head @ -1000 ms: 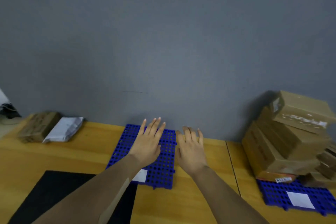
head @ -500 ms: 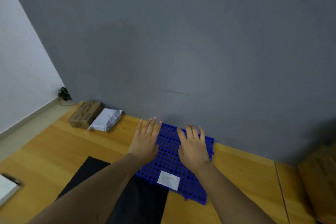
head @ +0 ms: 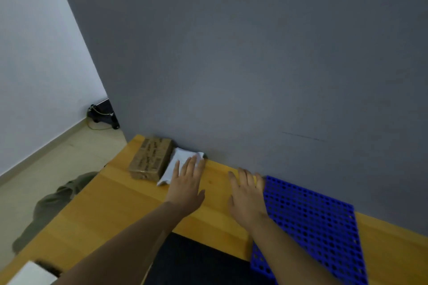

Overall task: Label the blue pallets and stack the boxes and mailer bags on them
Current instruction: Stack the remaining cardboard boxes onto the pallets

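A blue perforated pallet (head: 317, 222) lies on the wooden table against the grey wall, at the right; my right forearm hides its near left part. A brown cardboard box (head: 150, 161) and a white mailer bag (head: 177, 165) lie side by side at the table's far left corner. My left hand (head: 186, 183) reaches out flat, its fingertips over the mailer bag's right end. My right hand (head: 246, 194) is spread with straight fingers over the bare table, just left of the pallet's edge. Neither hand holds anything.
A black mat (head: 199, 261) lies on the wooden table (head: 111, 203) near me. A white object (head: 30, 275) shows at the bottom left corner. Left of the table, a dark cloth bundle (head: 53, 206) and cables (head: 102, 115) lie on the floor.
Both hands have left the top of the pallet and moved left toward the box and mailer bag. My view has swung left, so the stacked boxes on the right are out of sight.
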